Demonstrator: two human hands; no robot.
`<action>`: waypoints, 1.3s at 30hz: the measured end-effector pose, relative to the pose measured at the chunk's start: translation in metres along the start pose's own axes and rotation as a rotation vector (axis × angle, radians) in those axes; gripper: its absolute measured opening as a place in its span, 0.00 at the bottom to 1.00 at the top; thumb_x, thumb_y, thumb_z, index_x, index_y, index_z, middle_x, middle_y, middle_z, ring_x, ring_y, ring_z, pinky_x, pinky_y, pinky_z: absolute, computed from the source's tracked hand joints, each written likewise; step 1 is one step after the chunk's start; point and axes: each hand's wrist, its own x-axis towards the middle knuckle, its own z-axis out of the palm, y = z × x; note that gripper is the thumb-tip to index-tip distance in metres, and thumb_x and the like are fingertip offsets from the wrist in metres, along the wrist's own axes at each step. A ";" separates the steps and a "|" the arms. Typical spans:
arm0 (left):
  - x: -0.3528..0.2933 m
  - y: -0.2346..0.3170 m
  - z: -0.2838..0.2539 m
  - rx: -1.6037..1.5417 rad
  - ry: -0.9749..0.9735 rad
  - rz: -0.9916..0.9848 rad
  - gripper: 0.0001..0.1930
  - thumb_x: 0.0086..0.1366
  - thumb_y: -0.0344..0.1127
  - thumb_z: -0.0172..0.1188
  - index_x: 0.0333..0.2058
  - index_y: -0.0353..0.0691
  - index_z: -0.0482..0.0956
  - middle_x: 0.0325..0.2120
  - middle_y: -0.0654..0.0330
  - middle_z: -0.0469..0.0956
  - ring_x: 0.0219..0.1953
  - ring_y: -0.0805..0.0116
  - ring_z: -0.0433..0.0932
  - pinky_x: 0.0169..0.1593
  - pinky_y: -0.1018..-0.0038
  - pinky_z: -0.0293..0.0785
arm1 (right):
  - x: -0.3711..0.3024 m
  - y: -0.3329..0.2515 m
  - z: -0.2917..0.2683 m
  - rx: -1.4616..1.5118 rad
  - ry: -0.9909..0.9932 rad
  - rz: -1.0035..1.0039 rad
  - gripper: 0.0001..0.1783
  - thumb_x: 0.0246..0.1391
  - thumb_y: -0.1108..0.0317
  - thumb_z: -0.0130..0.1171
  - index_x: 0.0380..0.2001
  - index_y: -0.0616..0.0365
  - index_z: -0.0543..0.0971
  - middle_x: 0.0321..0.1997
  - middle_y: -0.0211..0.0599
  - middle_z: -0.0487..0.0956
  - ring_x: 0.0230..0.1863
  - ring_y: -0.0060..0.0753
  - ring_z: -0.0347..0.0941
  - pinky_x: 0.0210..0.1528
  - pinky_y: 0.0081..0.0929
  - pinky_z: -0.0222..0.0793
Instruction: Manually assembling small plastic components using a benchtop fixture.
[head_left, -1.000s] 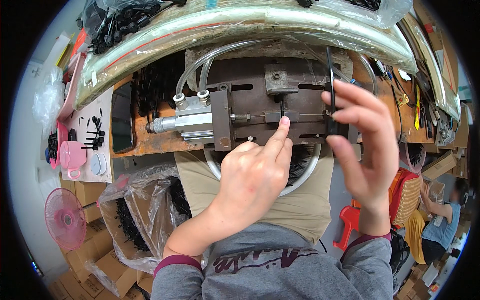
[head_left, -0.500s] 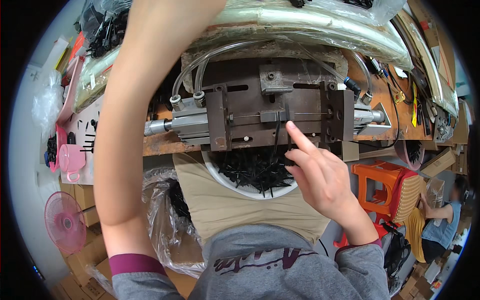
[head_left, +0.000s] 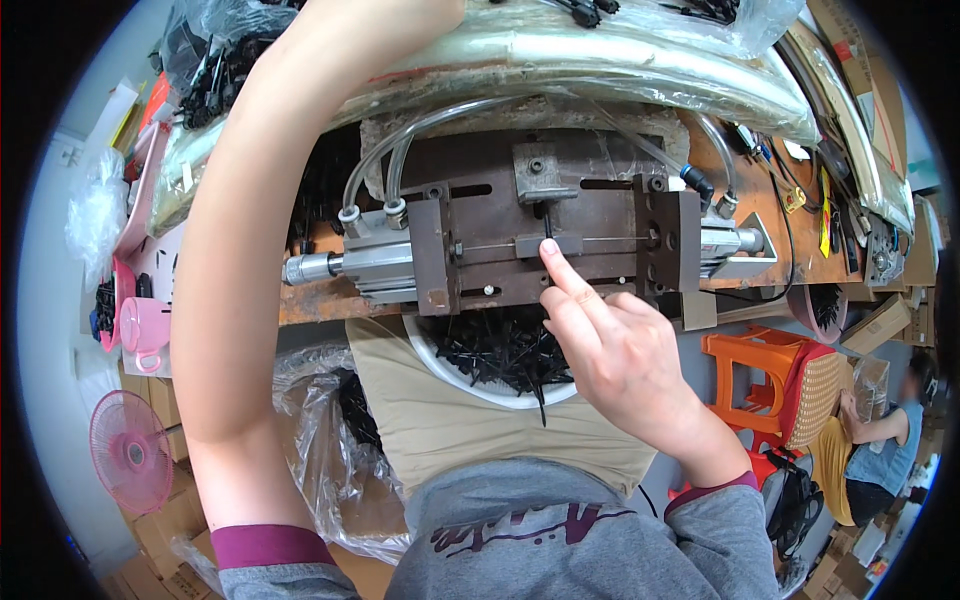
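My right hand (head_left: 625, 350) is at the middle of a dark metal fixture (head_left: 490, 160), its index finger stretched out and the other fingers loosely bent. That fingertip presses on a thin black plastic piece (head_left: 547, 222) lying across a small grey block (head_left: 570, 243), below a metal bracket (head_left: 541, 180). A thin rod runs out from each side of the block. My left hand (head_left: 410, 18) reaches over the clear plastic-wrapped bundle at the far edge; its fingers are cut off by the frame. In my lap, partly under the fixture, sits a white bowl (head_left: 432, 362) of thin black pieces (head_left: 500, 350).
Pneumatic cylinders (head_left: 375, 262) with clear hoses (head_left: 390, 150) flank the fixture. Black parts (head_left: 215, 85) lie in plastic at far left, by a pink cup (head_left: 146, 325) and pink fan (head_left: 132, 452). An orange stool (head_left: 745, 375) and another person (head_left: 880, 450) are at right.
My right hand has moved slightly left and its index fingertip has come onto the block. The black piece that hung in front of the block now lies across it toward the bracket.
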 end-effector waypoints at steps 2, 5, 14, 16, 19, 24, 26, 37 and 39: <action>-0.002 0.002 -0.004 -0.243 0.159 -0.054 0.05 0.64 0.26 0.58 0.36 0.29 0.76 0.28 0.49 0.80 0.29 0.61 0.80 0.35 0.70 0.75 | 0.002 -0.003 -0.001 -0.009 -0.002 0.009 0.11 0.47 0.73 0.58 0.36 0.60 0.76 0.61 0.57 0.75 0.18 0.20 0.70 0.30 0.21 0.66; -0.015 0.010 -0.021 -0.909 0.268 -0.158 0.05 0.68 0.27 0.57 0.36 0.29 0.75 0.25 0.59 0.77 0.26 0.72 0.78 0.31 0.78 0.73 | 0.004 -0.006 -0.005 -0.039 -0.030 0.003 0.10 0.47 0.72 0.58 0.35 0.60 0.75 0.61 0.59 0.74 0.17 0.20 0.69 0.30 0.21 0.66; -0.086 0.062 -0.044 -1.579 0.125 -0.506 0.20 0.66 0.26 0.56 0.55 0.26 0.72 0.47 0.45 0.78 0.44 0.58 0.82 0.48 0.68 0.79 | 0.036 0.020 -0.041 0.277 0.122 0.037 0.13 0.47 0.74 0.69 0.38 0.62 0.81 0.44 0.43 0.84 0.34 0.36 0.82 0.36 0.29 0.78; -0.103 0.066 -0.027 -1.299 0.218 -0.405 0.22 0.67 0.23 0.53 0.59 0.24 0.69 0.51 0.42 0.76 0.47 0.55 0.82 0.51 0.68 0.80 | 0.066 0.036 -0.052 0.375 0.328 0.076 0.08 0.48 0.73 0.67 0.33 0.60 0.79 0.31 0.35 0.81 0.24 0.30 0.76 0.28 0.27 0.72; -0.133 0.074 -0.024 -0.887 0.219 -0.236 0.23 0.59 0.23 0.60 0.55 0.28 0.73 0.49 0.45 0.77 0.45 0.58 0.82 0.46 0.71 0.80 | 0.121 0.079 -0.056 0.182 0.550 -0.134 0.06 0.50 0.71 0.66 0.33 0.57 0.81 0.27 0.32 0.81 0.22 0.26 0.75 0.25 0.24 0.69; -0.180 0.089 0.004 -0.539 0.216 -0.082 0.21 0.44 0.26 0.77 0.41 0.36 0.85 0.42 0.55 0.81 0.37 0.65 0.82 0.35 0.76 0.79 | 0.195 0.094 -0.049 -0.049 0.412 -0.198 0.12 0.49 0.66 0.68 0.35 0.61 0.82 0.33 0.41 0.76 0.35 0.42 0.76 0.38 0.37 0.73; -0.186 0.102 0.023 -0.564 0.120 -0.156 0.19 0.46 0.25 0.76 0.40 0.34 0.85 0.44 0.52 0.81 0.37 0.65 0.82 0.35 0.75 0.79 | 0.204 0.099 -0.040 -0.144 0.425 -0.132 0.14 0.48 0.62 0.68 0.34 0.61 0.83 0.33 0.44 0.79 0.38 0.48 0.78 0.42 0.39 0.74; -0.184 0.115 0.060 -0.181 0.043 -0.054 0.13 0.49 0.29 0.71 0.35 0.35 0.83 0.47 0.54 0.83 0.29 0.67 0.82 0.33 0.75 0.76 | 0.192 0.093 -0.046 0.244 0.208 0.094 0.12 0.49 0.64 0.65 0.29 0.65 0.84 0.27 0.46 0.83 0.29 0.36 0.80 0.34 0.31 0.75; -0.182 0.112 0.063 -0.172 0.066 -0.051 0.13 0.48 0.29 0.71 0.35 0.35 0.83 0.47 0.54 0.83 0.28 0.68 0.82 0.32 0.75 0.76 | 0.169 0.065 -0.056 0.237 0.258 0.038 0.12 0.49 0.67 0.65 0.32 0.66 0.82 0.27 0.43 0.82 0.26 0.31 0.76 0.31 0.28 0.71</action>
